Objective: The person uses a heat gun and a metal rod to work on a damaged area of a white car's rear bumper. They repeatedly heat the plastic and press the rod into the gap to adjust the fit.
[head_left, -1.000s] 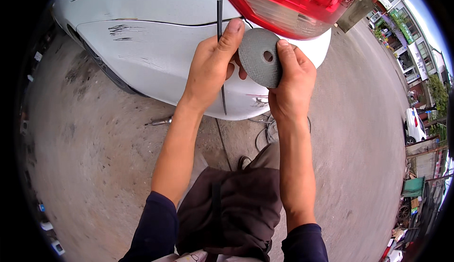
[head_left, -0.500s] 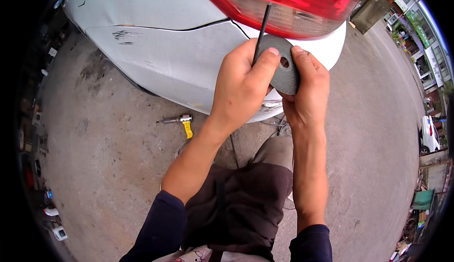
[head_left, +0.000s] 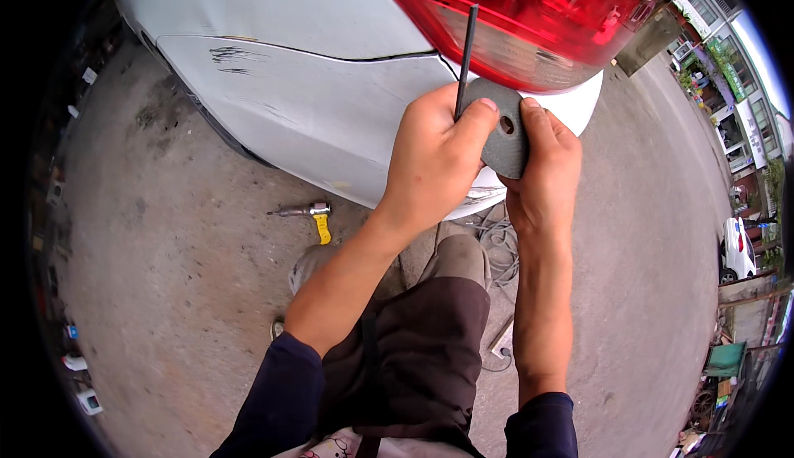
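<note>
In front of the car's rear corner, my left hand is closed round a thin black rod that points up past the red tail light. Its thumb also presses on the face of a grey abrasive disc with a round centre hole. My right hand pinches the disc's right edge, thumb on the face and fingers mostly hidden behind. Behind both hands is the silver bumper, with dark scratches at its left part. The rod's middle is hidden by my left hand.
On the concrete ground lies a power tool with a yellow handle, left of my forearms. A grey cable is coiled below the bumper, and a power strip lies by my leg. A white car stands far right.
My view has shifted, so the car and tail light sit lower and farther right. Both hands keep their hold on the rod and disc. More of the cable and the power strip now show.
</note>
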{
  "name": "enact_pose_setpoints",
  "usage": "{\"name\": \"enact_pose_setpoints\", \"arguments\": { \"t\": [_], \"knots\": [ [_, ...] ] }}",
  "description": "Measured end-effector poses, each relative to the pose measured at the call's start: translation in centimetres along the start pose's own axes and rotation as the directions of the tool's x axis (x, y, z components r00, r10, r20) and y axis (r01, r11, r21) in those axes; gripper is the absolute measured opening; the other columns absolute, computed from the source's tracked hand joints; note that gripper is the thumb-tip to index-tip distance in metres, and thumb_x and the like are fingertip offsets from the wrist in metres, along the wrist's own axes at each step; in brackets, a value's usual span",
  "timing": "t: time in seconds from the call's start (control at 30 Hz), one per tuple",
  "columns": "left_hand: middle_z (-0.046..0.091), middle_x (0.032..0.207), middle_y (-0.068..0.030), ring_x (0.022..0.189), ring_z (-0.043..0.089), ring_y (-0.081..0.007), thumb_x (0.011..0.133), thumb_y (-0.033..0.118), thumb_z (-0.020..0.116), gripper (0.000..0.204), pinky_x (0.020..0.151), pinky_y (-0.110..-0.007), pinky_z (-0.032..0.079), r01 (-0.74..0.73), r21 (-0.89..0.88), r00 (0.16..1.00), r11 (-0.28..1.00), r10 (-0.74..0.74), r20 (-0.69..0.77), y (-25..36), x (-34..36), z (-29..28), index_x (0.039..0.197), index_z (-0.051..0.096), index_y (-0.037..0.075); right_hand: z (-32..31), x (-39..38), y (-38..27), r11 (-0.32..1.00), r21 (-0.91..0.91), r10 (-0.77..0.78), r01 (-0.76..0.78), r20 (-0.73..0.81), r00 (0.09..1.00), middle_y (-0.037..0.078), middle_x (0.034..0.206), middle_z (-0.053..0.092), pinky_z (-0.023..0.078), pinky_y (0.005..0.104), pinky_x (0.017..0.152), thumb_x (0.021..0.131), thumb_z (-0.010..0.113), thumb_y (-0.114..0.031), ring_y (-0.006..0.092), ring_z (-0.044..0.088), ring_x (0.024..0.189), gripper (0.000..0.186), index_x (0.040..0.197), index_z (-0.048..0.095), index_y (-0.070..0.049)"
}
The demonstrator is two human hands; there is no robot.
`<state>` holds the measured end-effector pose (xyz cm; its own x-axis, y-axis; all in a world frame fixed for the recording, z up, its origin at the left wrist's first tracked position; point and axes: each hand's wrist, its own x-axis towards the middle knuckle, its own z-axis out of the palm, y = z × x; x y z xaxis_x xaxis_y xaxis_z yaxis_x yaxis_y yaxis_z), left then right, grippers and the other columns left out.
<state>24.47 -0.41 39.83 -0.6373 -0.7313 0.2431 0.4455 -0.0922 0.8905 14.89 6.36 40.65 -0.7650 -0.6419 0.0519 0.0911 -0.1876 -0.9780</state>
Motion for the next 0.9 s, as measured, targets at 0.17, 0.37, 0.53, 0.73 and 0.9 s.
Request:
{"name": "enact_pose_setpoints", "arguments": {
  "t": [0.17, 0.37, 0.53, 0.73, 0.9],
  "knots": [
    [0.043, 0.061, 0.0061, 0.048, 0.034, -0.0007, 0.087, 0.017, 0.05, 0.017, 0.04, -0.019, 0.026, -0.023, 0.089, 0.999, 0.996, 0.025, -0.021, 0.1, 0.2, -0.7, 0.075, 0.054, 0.005, -0.1, -3.2, 0.9, 0.725, -0.598, -0.413, 0.343, 0.022, 0.911, 0.01, 0.068, 0.056, 0.043, 0.0288, 0.056, 0.089, 0.058, -0.029, 0.0157, 0.053, 0.06, 0.039, 0.103, 0.052, 0.006],
    [0.042, 0.052, 0.0013, 0.051, 0.037, -0.0045, 0.086, 0.016, 0.051, 0.029, 0.045, -0.027, 0.031, -0.036, 0.183, 0.999, 0.982, 0.037, -0.005, 0.1, 0.8, -0.9, 0.063, 0.046, -0.001, -1.5, -2.7, 1.6, -0.139, -0.826, -0.619, 0.546, 0.503, 0.603, 0.017, 0.099, 0.051, 0.046, 0.0375, 0.067, 0.073, 0.063, -0.007, 0.0318, 0.053, 0.089, 0.044, 0.113, 0.047, 0.004],
    [0.04, 0.052, 0.0019, 0.052, 0.034, -0.0049, 0.087, 0.017, 0.051, 0.031, 0.045, -0.027, 0.03, -0.092, 0.186, 0.995, 0.978, 0.098, -0.024, 0.0, 0.6, -0.9, 0.062, 0.044, 0.0, -1.7, -0.6, 1.1, -0.282, -0.774, -0.59, 0.567, 0.606, 0.533, 0.013, 0.084, 0.05, 0.044, 0.0385, 0.058, 0.063, 0.057, 0.006, 0.0304, 0.052, 0.076, 0.035, 0.097, 0.051, 0.002],
    [0.038, 0.057, 0.0074, 0.05, 0.033, -0.0009, 0.089, 0.022, 0.052, 0.028, 0.039, -0.02, 0.026, -0.093, 0.057, 0.992, 0.994, 0.097, -0.075, 0.5, 0.3, -1.1, 0.065, 0.047, 0.008, -0.6, 2.2, -0.2, -0.37, -0.576, -0.632, 0.729, 0.731, 0.257, 0.008, 0.069, 0.041, 0.039, 0.0311, 0.046, 0.064, 0.056, -0.003, 0.0223, 0.045, 0.062, 0.013, 0.076, 0.051, -0.003],
    [0.038, 0.056, 0.0078, 0.05, 0.034, -0.0014, 0.086, 0.022, 0.053, 0.026, 0.04, -0.019, 0.03, -0.057, 0.1, 0.996, 0.993, 0.064, -0.067, 2.0, 0.9, -2.8, 0.065, 0.05, 0.008, 1.7, -0.2, -1.0, -0.498, -0.653, -0.552, 0.57, 0.746, 0.372, 0.005, 0.067, 0.041, 0.041, 0.0266, 0.043, 0.065, 0.058, -0.01, 0.0176, 0.046, 0.06, 0.012, 0.073, 0.049, -0.005]
  ]
}}
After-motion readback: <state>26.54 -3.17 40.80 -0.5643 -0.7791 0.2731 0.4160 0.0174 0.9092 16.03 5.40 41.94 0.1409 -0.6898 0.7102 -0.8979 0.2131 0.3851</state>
